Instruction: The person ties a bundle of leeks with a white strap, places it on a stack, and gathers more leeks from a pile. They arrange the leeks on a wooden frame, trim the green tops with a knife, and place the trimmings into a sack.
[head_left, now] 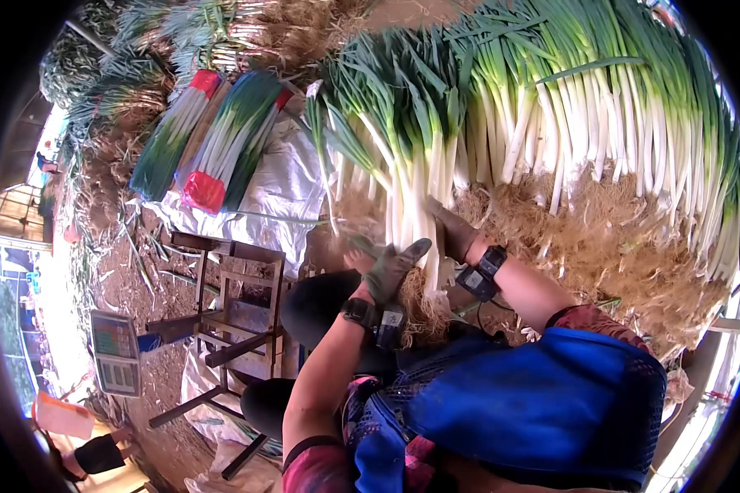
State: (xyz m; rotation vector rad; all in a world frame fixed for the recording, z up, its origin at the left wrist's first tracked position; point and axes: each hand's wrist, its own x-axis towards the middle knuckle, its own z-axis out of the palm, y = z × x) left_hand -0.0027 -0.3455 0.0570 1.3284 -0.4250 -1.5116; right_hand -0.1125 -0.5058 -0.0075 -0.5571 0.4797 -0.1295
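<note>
A bunch of long green onions (409, 185) stands upright in front of me, white stalks below and green tops leaning away. My left hand (388, 273), in a grey-green glove, is closed around the stalks a little above the roots, thumb across the front. On the bunch's right side, my right hand (455, 232), gloved too, presses against the white stalks, with some fingers hidden behind them. Shaggy brown roots (426, 314) hang below my hands, close to my lap. Both wrists carry dark strapped devices.
A long row of green onions (588, 123) leans at the right, roots toward me. Wrapped bundles (251, 123) lie on silvery sheeting (284, 177) at the left. Nearer stand a metal frame (251, 300) and a scale display (115, 352). Another person's limb (99, 456) shows lower left.
</note>
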